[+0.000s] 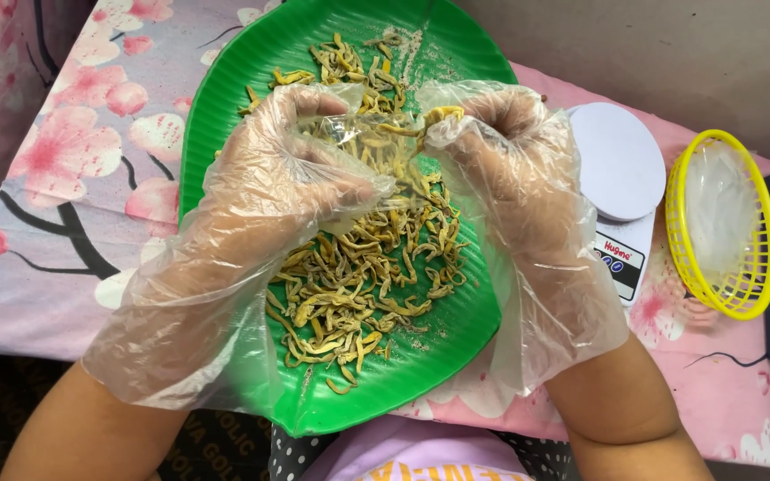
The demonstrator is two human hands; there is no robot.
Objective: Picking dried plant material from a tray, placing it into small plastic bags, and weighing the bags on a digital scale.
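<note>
- Yellow dried strips (363, 285) are lying heaped on a green leaf-shaped tray (225, 98); they are looking light, thin and brittle, best pinched in small bunches.
- The left hand (291, 174), gloved, is curling around a small clear bag (363, 134).
- The right hand (501, 147) is pinching a few strips at the bag's mouth.
- A white scale (617, 169) and yellow basket (728, 223) are sitting on the worktop (64, 205) beside the tray, clear of the hands.

strips (363, 285): yellow-tan, thin, curled, dried-looking, heaped loose across middle of green leaf-shaped tray (225, 107) | few scattered toward its far end, crumbs around | one strip (440, 114) pinched at my right fingertips, above pile | tray lay flat on floral pink cloth
</note>
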